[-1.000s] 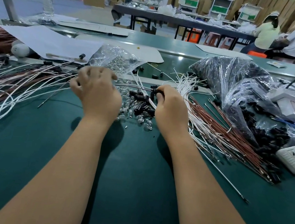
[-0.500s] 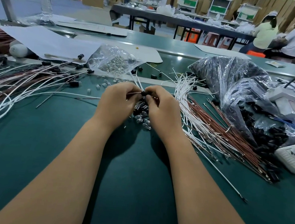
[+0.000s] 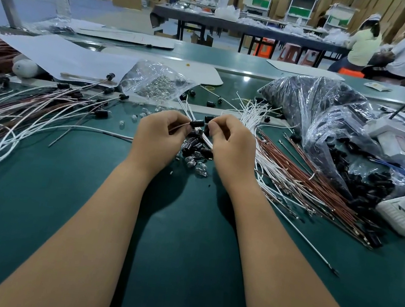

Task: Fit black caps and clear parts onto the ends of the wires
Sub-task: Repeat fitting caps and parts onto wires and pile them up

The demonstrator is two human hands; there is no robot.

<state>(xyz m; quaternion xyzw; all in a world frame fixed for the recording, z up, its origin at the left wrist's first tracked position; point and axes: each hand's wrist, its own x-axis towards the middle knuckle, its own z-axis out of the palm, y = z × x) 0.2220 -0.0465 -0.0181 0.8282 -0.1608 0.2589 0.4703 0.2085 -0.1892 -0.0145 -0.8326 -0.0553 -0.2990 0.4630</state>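
Both hands have lifted slightly since the earlier frame. Left hand (image 3: 158, 136) pinches a brown wire (image 3: 179, 127); right hand (image 3: 228, 144) pinches the black cap (image 3: 196, 124) on its end, above the loose caps (image 3: 195, 147) on the tabletop (image 3: 185, 229).

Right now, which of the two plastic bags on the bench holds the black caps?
The big crumpled bag on the right, dark with black caps spilling from its mouth. The smaller bag behind the hands holds clear, glassy parts.
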